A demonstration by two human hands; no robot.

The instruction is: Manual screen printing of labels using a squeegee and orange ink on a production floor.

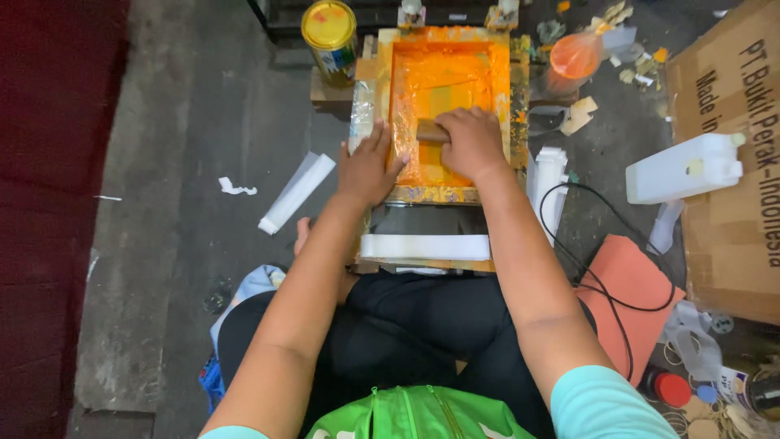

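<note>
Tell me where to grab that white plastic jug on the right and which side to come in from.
The white jug lies tipped on its side beside the cardboard box, its cap end pointing right. Probably best to grip across the flat middle of the body, coming down from above: the box crowds its right end, and no handle is clear from this view. Both hands are busy at the orange-inked printing frame.
</note>
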